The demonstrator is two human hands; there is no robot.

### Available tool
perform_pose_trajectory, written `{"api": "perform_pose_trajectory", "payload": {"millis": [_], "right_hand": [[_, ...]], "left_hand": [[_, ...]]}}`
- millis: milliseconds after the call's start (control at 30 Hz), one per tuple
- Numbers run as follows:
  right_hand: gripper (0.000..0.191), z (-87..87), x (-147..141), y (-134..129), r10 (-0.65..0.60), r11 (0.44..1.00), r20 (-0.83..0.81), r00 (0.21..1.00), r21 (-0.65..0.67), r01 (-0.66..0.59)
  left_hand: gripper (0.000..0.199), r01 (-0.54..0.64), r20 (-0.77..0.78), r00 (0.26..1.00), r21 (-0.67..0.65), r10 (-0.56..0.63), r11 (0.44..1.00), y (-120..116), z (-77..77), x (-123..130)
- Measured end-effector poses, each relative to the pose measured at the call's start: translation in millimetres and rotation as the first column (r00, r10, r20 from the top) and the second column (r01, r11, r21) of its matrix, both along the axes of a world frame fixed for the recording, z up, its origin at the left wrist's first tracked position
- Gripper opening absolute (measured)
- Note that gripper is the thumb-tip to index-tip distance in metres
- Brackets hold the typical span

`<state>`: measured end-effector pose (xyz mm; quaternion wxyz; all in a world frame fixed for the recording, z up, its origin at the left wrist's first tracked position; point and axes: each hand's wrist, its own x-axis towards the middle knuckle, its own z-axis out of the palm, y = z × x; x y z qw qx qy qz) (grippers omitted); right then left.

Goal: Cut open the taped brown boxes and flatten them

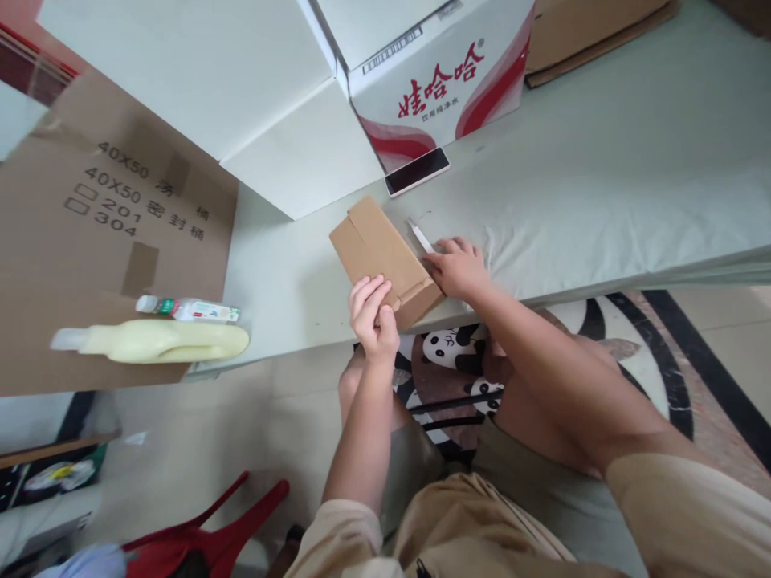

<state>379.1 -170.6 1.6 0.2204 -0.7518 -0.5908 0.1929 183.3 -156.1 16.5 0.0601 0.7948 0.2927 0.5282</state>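
Cardboard box (pixel 381 250) sits by the table edge (pixel 301 343) — wide room farther right.

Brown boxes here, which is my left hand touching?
The small brown box, gripped by your left hand; the large printed carton at left and the brown cardboard at upper right are untouched.

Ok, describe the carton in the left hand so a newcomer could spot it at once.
Find the white box with red lettering on the pale green table. Nearer the person, at the table's front edge, the left hand grips the brown carton. Unlike the big printed carton at far left, it is small and shows no print.
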Motion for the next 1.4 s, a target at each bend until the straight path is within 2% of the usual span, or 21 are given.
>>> {"api": "perform_pose_trajectory", "payload": {"millis": [67, 200, 267, 367, 433, 500, 533, 600, 667, 733, 767, 800, 833, 900, 1033, 1133, 1300, 1400], "right_hand": [[0.038, 1.7, 2.2, 0.2, 0.011, 0.998, 0.062, 0.998, -0.056, -0.008], [0.034, 14.0, 5.2, -1.9, -0.057, 0.991, 0.145, 0.988, -0.109, 0.074], [0.036, 21.2, 7.1, -4.3, -0.104, 0.979, 0.112, 0.988, -0.162, 0.122], [0.041, 29.6, 12.3, -12.2, -0.212, 0.959, -0.053, 0.976, -0.201, 0.198], [0.041, 34.1, 17.3, -22.1, -0.238, 0.968, -0.216, 0.947, -0.130, 0.213], [0.035, 39.7, 21.2, -35.7, -0.171, 0.976, -0.374, 0.912, 0.065, 0.209], [0.030, 43.2, 21.9, -43.5, -0.105, 0.959, -0.433, 0.895, 0.196, 0.207], [0.025, 51.6, 19.4, -60.0, 0.080, 0.864, -0.471, 0.878, 0.473, 0.175], [0.022, 60.5, 11.1, -75.4, 0.254, 0.706, -0.395, 0.883, 0.699, 0.110], [0.010, 67.7, -1.4, -87.7, 0.342, 0.558, -0.260, 0.903, 0.829, 0.027], [0.006, 70.3, -8.1, -92.4, 0.348, 0.511, -0.188, 0.918, 0.860, -0.018], [0.002, 72.3, -14.4, -96.0, 0.339, 0.490, -0.124, 0.932, 0.870, -0.062], [0.003, 73.6, -20.0, -98.6, 0.327, 0.494, -0.071, 0.942, 0.863, -0.106], [0.012, 74.7, -27.8, -101.6, 0.302, 0.541, 0.004, 0.953, 0.823, -0.174], [0.015, 74.7, -31.4, -103.3, 0.297, 0.605, 0.042, 0.954, 0.765, -0.222], [0.016, 73.9, -31.6, -104.3, 0.304, 0.625, 0.052, 0.951, 0.743, -0.240], [0.017, 71.5, -36.8, -105.6, 0.249, 0.653, 0.167, 0.954, 0.699, -0.293], [0.018, 71.8, -40.6, -106.9, 0.223, 0.650, 0.208, 0.952, 0.696, -0.305]], "left_hand": [[0.032, 0.016, 0.014, 1.000, -0.002, -0.016, 1.000, -0.3, -0.2, -0.1], [0.032, 0.037, 0.036, 0.999, -0.002, -0.036, 0.999, 0.7, -0.2, 0.6], [0.032, 0.035, 0.031, 0.999, -0.020, -0.034, 0.999, 0.9, 0.7, 1.1], [0.029, 0.041, 0.015, 0.999, -0.068, -0.040, 0.997, 0.3, 2.4, 1.6], [0.027, 0.050, 0.025, 0.999, -0.088, -0.048, 0.995, -0.7, 1.8, 2.0], [0.024, 0.048, 0.060, 0.997, -0.087, -0.043, 0.995, -2.3, -1.0, 2.8], [0.022, 0.042, 0.079, 0.996, -0.084, -0.036, 0.996, -3.1, -3.1, 3.4], [0.019, 0.025, 0.111, 0.994, -0.076, -0.016, 0.997, -4.8, -8.2, 4.9], [0.018, 0.009, 0.131, 0.991, -0.065, 0.000, 0.998, -5.9, -13.2, 6.5], [0.020, -0.009, 0.147, 0.989, -0.054, 0.017, 0.999, -6.4, -17.1, 8.1], [0.021, -0.019, 0.151, 0.988, -0.052, 0.027, 0.998, -6.4, -18.4, 8.7], [0.023, -0.029, 0.153, 0.988, -0.053, 0.037, 0.998, -6.4, -19.4, 9.2], [0.024, -0.036, 0.152, 0.987, -0.057, 0.044, 0.998, -6.4, -20.0, 9.5], [0.024, -0.034, 0.154, 0.987, -0.068, 0.045, 0.997, -6.3, -20.5, 9.6], [0.024, -0.024, 0.154, 0.988, -0.056, 0.033, 0.998, -6.0, -20.2, 9.0], [0.024, -0.035, 0.159, 0.986, -0.042, 0.041, 0.999, -5.9, -20.3, 9.8], [0.022, -0.028, 0.178, 0.983, -0.043, 0.035, 0.999, -6.2, -20.3, 11.9], [0.021, -0.012, 0.185, 0.983, -0.044, 0.020, 0.999, -6.7, -19.8, 12.4]]}}
